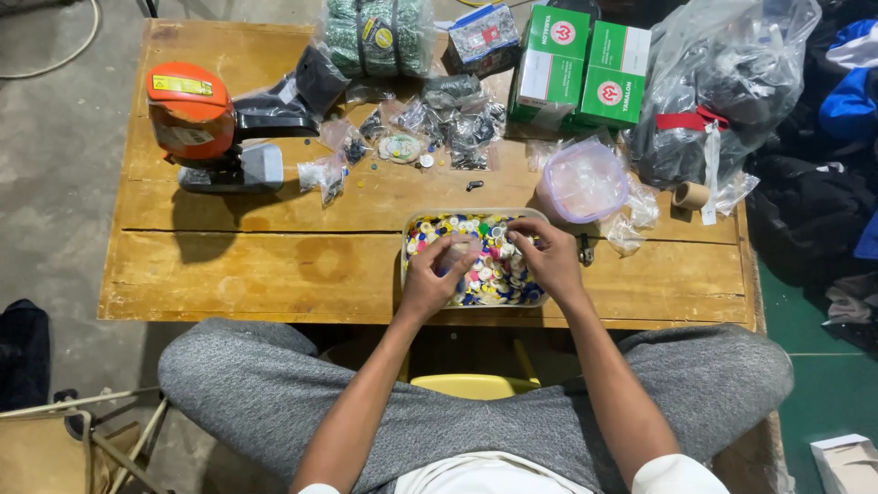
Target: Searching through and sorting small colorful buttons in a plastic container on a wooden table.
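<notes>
Wooden and scuffed, the bench carries a clear plastic tub of mixed coloured buttons near the middle of its near edge. Both hands are inside the tub. The left hand rests over the left half of the buttons, its fingers drawn together around a small clear bag that shows only in part. The right hand lies over the right half, its fingers bent and pinched close at the tub's far rim; whether they grip a button I cannot tell. Just beyond the tub, toward the far right, lies a round clear lid. An orange and grey press tool stands by the far left corner. Small clear bags of dark fittings are scattered along the far edge, with two green boxes behind them and a large clear sack at the far right corner
</notes>
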